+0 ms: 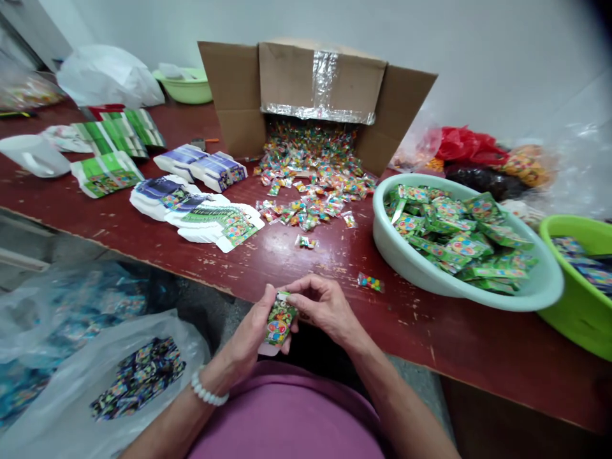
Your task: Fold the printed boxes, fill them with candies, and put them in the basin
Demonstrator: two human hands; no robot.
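Note:
A small green printed candy box (278, 324) is held just off the table's front edge, with a white flap showing at its lower end. My left hand (255, 328) wraps around the box from the left, thumb along its side. At the top end, my right hand (322, 306) pinches the box near its upper flap, fingers closed. Past the hands lie two loose wrapped candy packets (306, 242), one ahead and one to the right. A fanned stack of flat printed cartons (215, 220) rests to the left on the table.
An open cardboard box (322, 80) spills wrapped candies (310, 166) onto the red table (329, 261). A pale basin (421, 271) of filled green boxes stands right, beside a lime basin (574, 319). Bundled cartons (108, 172) and a white mug (36, 156) sit left; plastic bags (157, 398) lie below.

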